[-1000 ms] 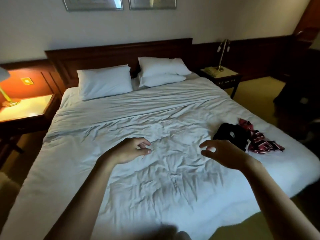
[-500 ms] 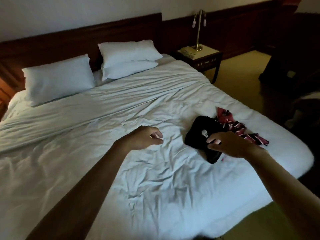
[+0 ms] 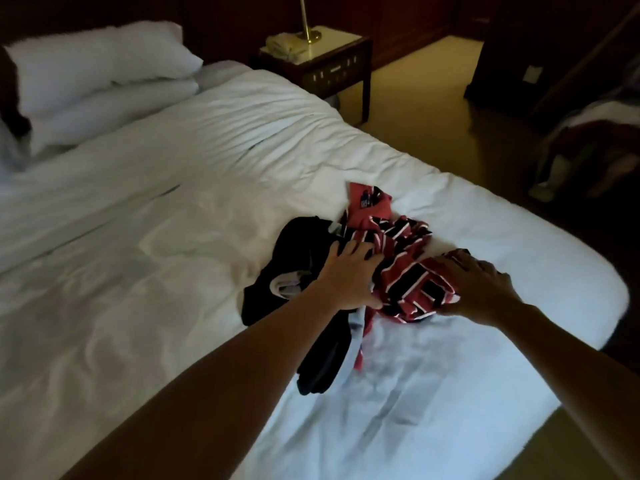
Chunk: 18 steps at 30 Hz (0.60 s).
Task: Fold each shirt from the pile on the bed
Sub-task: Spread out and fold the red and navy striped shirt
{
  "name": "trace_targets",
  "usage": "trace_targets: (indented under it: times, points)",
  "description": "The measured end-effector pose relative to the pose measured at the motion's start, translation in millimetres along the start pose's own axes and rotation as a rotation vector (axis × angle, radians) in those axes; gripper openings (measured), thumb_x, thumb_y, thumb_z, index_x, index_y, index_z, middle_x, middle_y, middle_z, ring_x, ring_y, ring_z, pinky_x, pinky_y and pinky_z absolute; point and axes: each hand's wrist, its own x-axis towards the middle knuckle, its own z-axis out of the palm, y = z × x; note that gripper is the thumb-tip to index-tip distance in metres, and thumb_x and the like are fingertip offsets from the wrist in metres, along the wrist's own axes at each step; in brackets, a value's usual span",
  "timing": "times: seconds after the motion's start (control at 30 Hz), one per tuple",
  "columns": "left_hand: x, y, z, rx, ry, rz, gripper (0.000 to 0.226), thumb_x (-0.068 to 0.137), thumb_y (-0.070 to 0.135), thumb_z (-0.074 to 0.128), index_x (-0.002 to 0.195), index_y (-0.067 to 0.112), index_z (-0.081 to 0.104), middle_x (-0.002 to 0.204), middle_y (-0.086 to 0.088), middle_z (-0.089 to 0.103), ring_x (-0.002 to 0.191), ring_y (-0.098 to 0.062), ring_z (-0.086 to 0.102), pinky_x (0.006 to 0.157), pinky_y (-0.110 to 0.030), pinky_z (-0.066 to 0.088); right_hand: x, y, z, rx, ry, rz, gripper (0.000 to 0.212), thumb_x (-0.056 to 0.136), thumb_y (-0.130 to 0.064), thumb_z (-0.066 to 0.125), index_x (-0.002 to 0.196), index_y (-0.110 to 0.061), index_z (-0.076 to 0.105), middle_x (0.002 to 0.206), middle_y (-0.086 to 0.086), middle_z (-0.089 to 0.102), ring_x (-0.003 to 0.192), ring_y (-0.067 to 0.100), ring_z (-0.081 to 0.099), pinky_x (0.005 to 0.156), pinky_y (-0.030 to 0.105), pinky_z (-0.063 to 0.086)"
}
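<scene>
Shirt pile point(image 3: 408, 282) on the bed point(image 3: 173, 237), toward its right edge.
The left hand point(image 3: 349, 275) lies on the pile's left side, the right hand point(image 3: 481, 285) on its right; pillows point(image 3: 104, 74) sit behind at left, a bedside counter point(image 3: 332, 60) bearing a lamp point(image 3: 309, 35) behind the pile.

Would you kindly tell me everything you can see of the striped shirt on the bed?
The striped shirt is red with black and white stripes and a plain red collar bearing a label. It looks like soft cloth, crumpled in a heap on the white bed, against a black garment. The left hand rests on its left side, the right hand on its right.
</scene>
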Motion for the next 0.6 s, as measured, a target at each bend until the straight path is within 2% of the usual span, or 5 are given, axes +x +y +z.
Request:
trace_targets:
  times: [0.1,0.23,0.33,0.47,0.6]
  points:
    - [39,5,27,0.141,0.008,0.050,0.100,0.076,0.065,0.071,0.156,0.026,0.025,0.166,-0.007,0.011,0.153,-0.033,0.004,0.119,-0.062,-0.004,23,17,24,-0.085,0.047,-0.026,0.087,0.076,-0.067,0.065,0.149,-0.053,0.020,0.160,-0.004,0.019,0.145,0.032,0.022,0.113,0.050,0.024]
    - [46,6,40,0.001,0.317,0.103,0.051,0.085,0.043,0.068,0.131,0.023,0.059,0.132,-0.001,0.062,0.138,-0.027,0.041,0.120,-0.062,0.001,29,7,17,0.026,0.284,-0.124,0.042,0.090,-0.046,0.045,0.120,-0.020,0.060,0.111,0.007,0.067,0.105,0.034,0.063,0.090,0.044,0.047]
    - [28,-9,9,-0.320,0.562,-0.017,0.035,0.085,0.036,0.069,0.117,0.020,0.066,0.101,-0.003,0.074,0.111,-0.028,0.064,0.120,-0.059,0.013,13,-16,-23,0.312,0.344,-0.128,0.019,0.097,-0.037,0.050,0.107,-0.021,0.046,0.082,0.005,0.067,0.080,0.035,0.064,0.068,0.041,0.049]
    - [-31,-57,-69,-1.095,0.634,-0.226,0.028,0.086,0.031,0.063,0.111,0.018,0.068,0.097,-0.003,0.075,0.096,-0.024,0.071,0.099,-0.048,0.051,-25,-65,-104,0.478,0.518,-0.248,0.017,0.100,-0.030,0.049,0.114,-0.021,0.044,0.086,0.004,0.066,0.070,0.018,0.055,0.067,0.033,0.035]
    - [-137,-106,-167,-1.294,0.940,-0.193,0.016,0.092,0.019,0.061,0.105,0.018,0.070,0.097,0.002,0.076,0.091,-0.013,0.072,0.084,-0.034,0.057,-73,-145,-208,0.621,0.674,-0.403,0.009,0.101,-0.025,0.047,0.109,-0.023,0.049,0.086,-0.006,0.064,0.080,0.015,0.062,0.070,0.031,0.041]
